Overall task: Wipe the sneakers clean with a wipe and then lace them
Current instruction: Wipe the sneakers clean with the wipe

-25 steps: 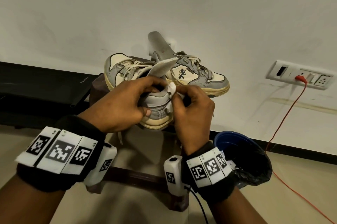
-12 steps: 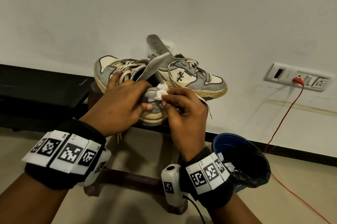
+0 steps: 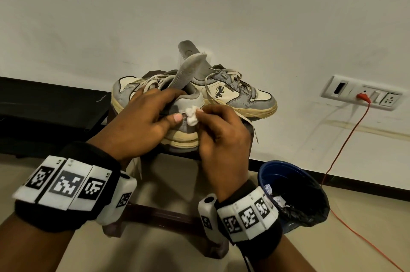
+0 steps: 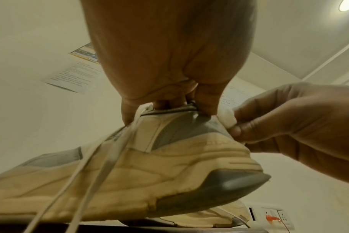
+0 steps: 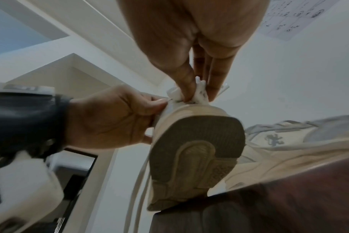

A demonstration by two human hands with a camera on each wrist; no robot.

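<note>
A cream and grey sneaker (image 3: 184, 136) stands on a dark stool (image 3: 168, 154) with its heel toward me and over the stool's edge. My left hand (image 3: 144, 123) grips its heel collar, thumb on the back. My right hand (image 3: 217, 129) pinches a small crumpled white wipe (image 3: 192, 116) against the grey heel panel. From the left wrist, the wipe (image 4: 226, 117) shows at the heel of the sneaker (image 4: 149, 170); from the right wrist, the wipe (image 5: 199, 92) sits above the sole (image 5: 193, 159). The second sneaker (image 3: 235, 96) lies behind, laces loose, an insole (image 3: 188, 72) sticking up.
A blue bin (image 3: 295, 192) lined with a black bag stands on the floor at the right, with scraps inside. A red cable (image 3: 346, 145) runs from a wall socket panel (image 3: 359, 92) down across the floor. A white wall rises right behind the stool.
The wipe has moved down from the heel collar onto the grey back panel of the heel. My left thumb has shifted lower on the heel. The view has drifted slightly.
</note>
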